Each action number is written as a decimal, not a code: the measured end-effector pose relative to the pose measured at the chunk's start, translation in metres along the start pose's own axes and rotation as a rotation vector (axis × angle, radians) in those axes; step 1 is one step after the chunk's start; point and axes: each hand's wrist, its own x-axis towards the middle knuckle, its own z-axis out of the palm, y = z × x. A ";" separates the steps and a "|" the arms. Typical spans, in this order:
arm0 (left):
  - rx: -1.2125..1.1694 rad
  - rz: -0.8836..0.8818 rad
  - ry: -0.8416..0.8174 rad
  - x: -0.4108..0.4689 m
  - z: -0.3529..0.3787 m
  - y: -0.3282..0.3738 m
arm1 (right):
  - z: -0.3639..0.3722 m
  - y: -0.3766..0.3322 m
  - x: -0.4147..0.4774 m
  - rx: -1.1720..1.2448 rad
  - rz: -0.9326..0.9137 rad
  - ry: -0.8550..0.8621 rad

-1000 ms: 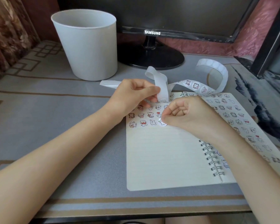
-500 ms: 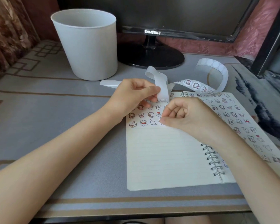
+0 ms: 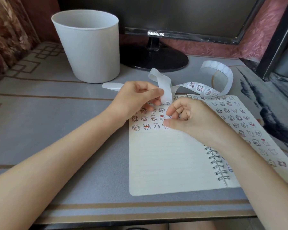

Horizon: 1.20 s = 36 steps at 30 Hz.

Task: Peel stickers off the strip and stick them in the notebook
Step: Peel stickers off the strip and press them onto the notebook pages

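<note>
A long white paper strip of round cartoon stickers (image 3: 200, 88) runs roughly left to right along the far edge of an open spiral-bound notebook with lined pages (image 3: 165, 160). The strip's bare end points left on the table. Its middle rises in a loop, and its right part, with stickers on it, curls up and over into an arch.

The left hand (image 3: 136, 98) pinches a hanging part of the strip between thumb and fingers, just above the notebook's left page. The right hand (image 3: 191, 118) is just beside it, fingers curled in, thumb tip resting on the page at the right end of the nearest row of small stuck-down cartoon stickers (image 3: 146, 126). More stickers cover the right page.

The notebook lies on a grey patterned table mat (image 3: 56, 113). Farther back stand a white plastic bin (image 3: 88, 47) on the left and a black Samsung monitor (image 3: 156, 14).
</note>
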 end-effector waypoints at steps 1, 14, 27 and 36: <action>-0.002 0.000 0.000 0.000 0.000 0.000 | 0.000 0.000 0.000 -0.004 -0.003 0.003; -0.030 0.038 0.009 -0.001 0.001 0.001 | -0.005 -0.005 0.001 -0.053 -0.229 0.396; -0.113 0.062 -0.082 -0.002 0.002 0.003 | -0.005 -0.008 0.002 0.036 -0.268 0.445; 0.023 0.122 -0.105 -0.007 0.004 0.003 | -0.006 -0.005 0.004 0.027 -0.243 0.426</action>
